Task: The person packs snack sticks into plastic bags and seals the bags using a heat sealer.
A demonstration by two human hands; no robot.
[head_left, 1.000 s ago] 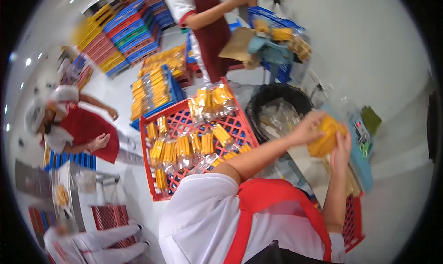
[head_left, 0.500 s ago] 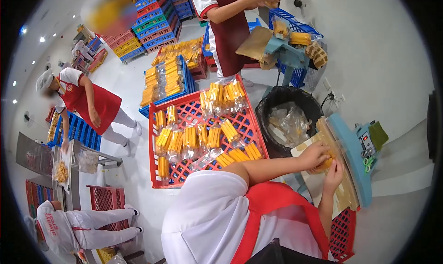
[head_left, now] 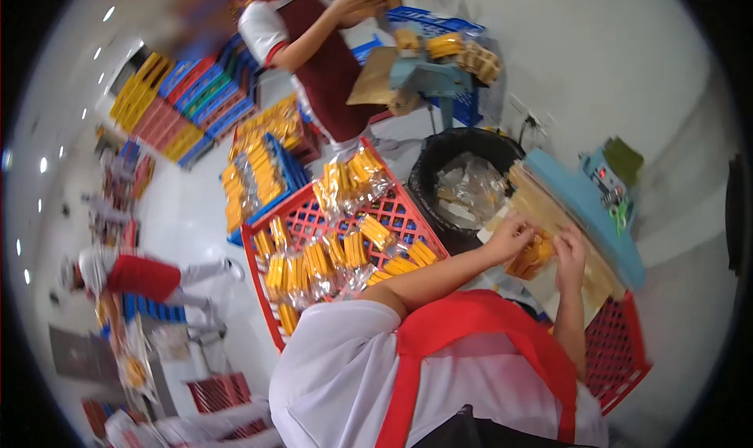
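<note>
With the fingertips of our left hand [head_left: 510,239], we are pinching one side of a clear bag of yellow pieces [head_left: 535,258]; our right hand [head_left: 571,260] is curling its bent fingers at the opposite side, though we cannot tell how firmly they are closing. The bag is sitting between our hands, over the tan board [head_left: 587,291], towards the edge nearest our body; whether it is touching, we cannot tell. It is probably weighing little, its film limp and slippery, its pieces likely snapping if squeezed, so we are best taking the film by its side edges. Beyond, the blue machine [head_left: 588,213] is lining the board's far edge.
</note>
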